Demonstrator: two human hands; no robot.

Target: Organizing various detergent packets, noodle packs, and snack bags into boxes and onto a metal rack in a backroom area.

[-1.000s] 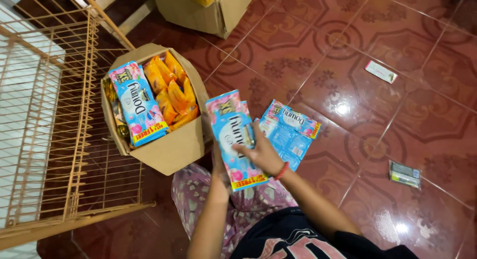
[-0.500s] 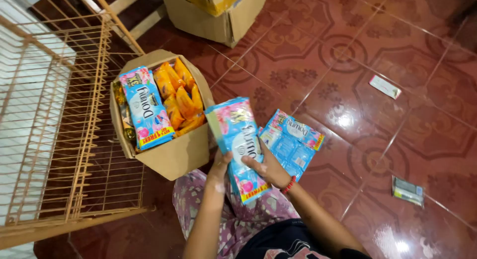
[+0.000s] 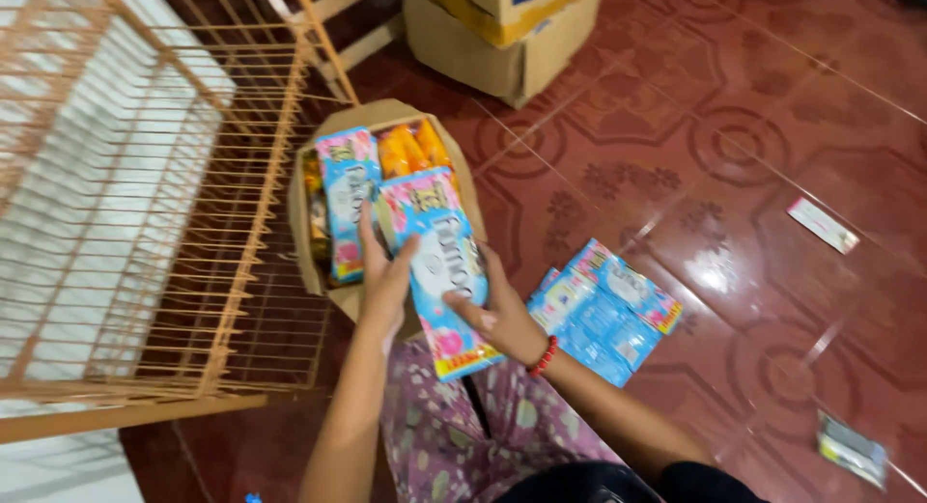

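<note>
- Head view: the open cardboard box (image 3: 333, 295) is partly hidden behind the held blue-and-pink sachet pack (image 3: 439, 271); its orange packets (image 3: 410, 148) are blurred.
- Left hand (image 3: 384, 286) and right hand (image 3: 497, 315) have their fingers clasped on the pack's edges, above the box.
- The pack is long and glossy, tilted.
- More blue packs (image 3: 603, 310) lie on the tiled floor (image 3: 724, 126).

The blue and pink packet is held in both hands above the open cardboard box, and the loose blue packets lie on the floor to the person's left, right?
Not quite. The head view shows the blue and pink packet held by the left hand and right hand above the open cardboard box, but the loose blue packets lie on the red tiled floor to the person's right, not left.
</note>
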